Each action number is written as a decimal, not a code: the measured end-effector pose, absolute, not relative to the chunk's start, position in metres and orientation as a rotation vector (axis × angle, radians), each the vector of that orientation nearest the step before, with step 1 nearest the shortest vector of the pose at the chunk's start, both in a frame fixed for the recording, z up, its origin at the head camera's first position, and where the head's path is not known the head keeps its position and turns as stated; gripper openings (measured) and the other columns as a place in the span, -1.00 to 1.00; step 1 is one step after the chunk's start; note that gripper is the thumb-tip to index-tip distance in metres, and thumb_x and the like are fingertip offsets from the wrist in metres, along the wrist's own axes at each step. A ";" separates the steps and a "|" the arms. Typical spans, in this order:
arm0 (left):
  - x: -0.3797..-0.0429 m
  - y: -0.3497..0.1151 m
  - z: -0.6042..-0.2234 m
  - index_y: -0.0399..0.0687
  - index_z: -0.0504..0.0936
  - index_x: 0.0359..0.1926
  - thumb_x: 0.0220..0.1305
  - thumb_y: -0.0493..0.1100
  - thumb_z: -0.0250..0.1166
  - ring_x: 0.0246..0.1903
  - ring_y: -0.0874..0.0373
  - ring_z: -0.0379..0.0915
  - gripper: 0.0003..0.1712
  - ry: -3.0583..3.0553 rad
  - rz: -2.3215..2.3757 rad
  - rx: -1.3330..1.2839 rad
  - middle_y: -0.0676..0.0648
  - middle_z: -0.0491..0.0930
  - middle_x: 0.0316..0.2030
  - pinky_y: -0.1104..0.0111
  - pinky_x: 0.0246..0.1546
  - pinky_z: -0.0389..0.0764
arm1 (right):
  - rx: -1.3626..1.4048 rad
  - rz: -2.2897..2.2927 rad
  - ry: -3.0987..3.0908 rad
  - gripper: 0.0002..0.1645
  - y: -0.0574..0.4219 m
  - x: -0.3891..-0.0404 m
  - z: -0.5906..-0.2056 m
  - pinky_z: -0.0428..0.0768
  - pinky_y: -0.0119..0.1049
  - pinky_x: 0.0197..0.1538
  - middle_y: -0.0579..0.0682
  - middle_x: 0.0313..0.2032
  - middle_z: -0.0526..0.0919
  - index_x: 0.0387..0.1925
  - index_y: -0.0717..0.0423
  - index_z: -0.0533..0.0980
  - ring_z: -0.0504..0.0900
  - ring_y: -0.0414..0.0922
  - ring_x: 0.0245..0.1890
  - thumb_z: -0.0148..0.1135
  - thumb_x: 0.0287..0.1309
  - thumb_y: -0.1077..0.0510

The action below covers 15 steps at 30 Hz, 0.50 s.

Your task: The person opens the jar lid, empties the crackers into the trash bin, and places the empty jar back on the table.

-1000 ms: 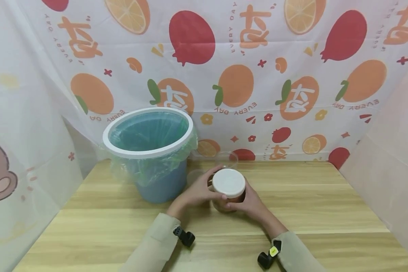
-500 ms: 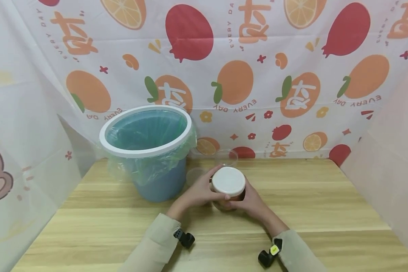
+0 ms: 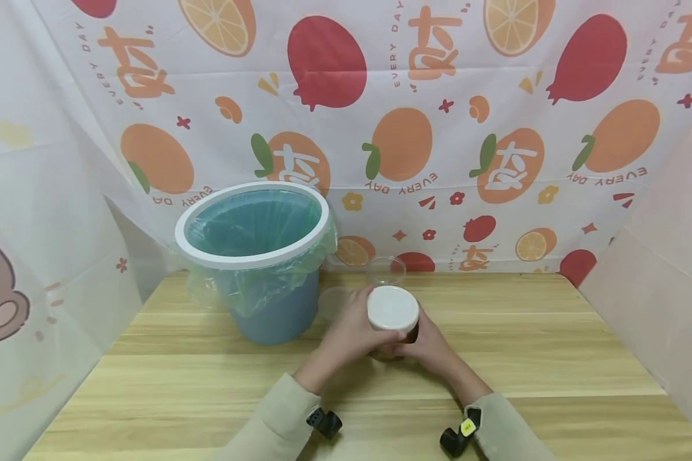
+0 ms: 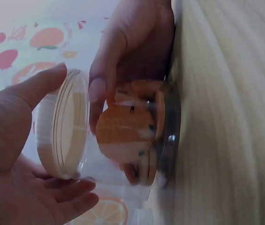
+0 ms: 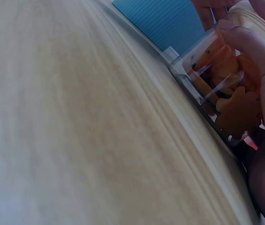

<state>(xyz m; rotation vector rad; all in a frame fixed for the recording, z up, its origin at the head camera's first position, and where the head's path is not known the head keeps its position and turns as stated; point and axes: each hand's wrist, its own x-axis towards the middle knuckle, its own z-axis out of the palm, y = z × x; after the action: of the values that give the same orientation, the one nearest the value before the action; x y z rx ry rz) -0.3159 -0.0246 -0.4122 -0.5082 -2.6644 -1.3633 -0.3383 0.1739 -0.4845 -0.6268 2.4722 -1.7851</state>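
The left hand (image 3: 350,331) curls thumb and fingers round the white lid (image 3: 393,307) of a clear jar (image 4: 171,138) – orange pieces (image 4: 127,126) (some dark-speckled) inside – while the right hand (image 3: 434,349) grips the jar's body; the jar stands upright on the wooden table (image 3: 530,358), right of the blue bin (image 3: 277,314), its green liner (image 3: 254,288) folded over the outside

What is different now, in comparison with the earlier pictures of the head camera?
The left hand has shifted to the right, and its thumb reaches further along the near side of the white lid. The lid has moved slightly right. No hold was visibly taken or released: the right hand still grips the jar. The blue bin stayed in place.
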 end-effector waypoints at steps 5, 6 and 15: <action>-0.314 -0.019 -0.416 -0.17 0.20 0.49 -0.13 0.22 0.62 0.19 -0.13 0.43 0.26 -2.668 -1.355 -0.435 -0.27 0.36 0.28 -0.06 0.17 0.55 | -0.622 -1.789 2.470 0.23 0.174 -0.338 -0.485 0.22 0.10 0.48 0.06 0.43 0.36 0.52 -0.12 0.10 0.32 0.02 0.41 0.63 -0.12 0.06; -0.314 -0.018 -0.418 -0.15 0.18 0.51 -0.13 0.22 0.62 0.21 -0.14 0.41 0.28 -2.665 -1.368 -0.423 -0.29 0.32 0.32 -0.08 0.19 0.54 | -0.622 -1.790 2.471 0.24 0.174 -0.338 -0.486 0.21 0.11 0.49 0.06 0.43 0.36 0.52 -0.12 0.10 0.32 0.02 0.42 0.64 -0.13 0.06; -0.318 -0.014 -0.429 -0.08 0.03 0.58 -0.03 0.30 0.54 0.45 -0.18 0.19 0.32 -2.629 -1.439 -0.450 -0.23 0.03 0.56 -0.17 0.37 0.36 | -0.644 -1.778 2.494 0.25 0.174 -0.340 -0.486 0.27 0.11 0.45 0.05 0.42 0.37 0.53 -0.15 0.08 0.34 0.03 0.40 0.63 -0.10 0.05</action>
<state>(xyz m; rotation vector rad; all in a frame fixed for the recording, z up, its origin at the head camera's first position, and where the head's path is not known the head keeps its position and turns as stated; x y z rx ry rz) -0.3185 -0.0145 -0.4287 -0.4495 -2.6291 -1.4386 -0.3401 0.1739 -0.4861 -0.6441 2.4942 -1.7777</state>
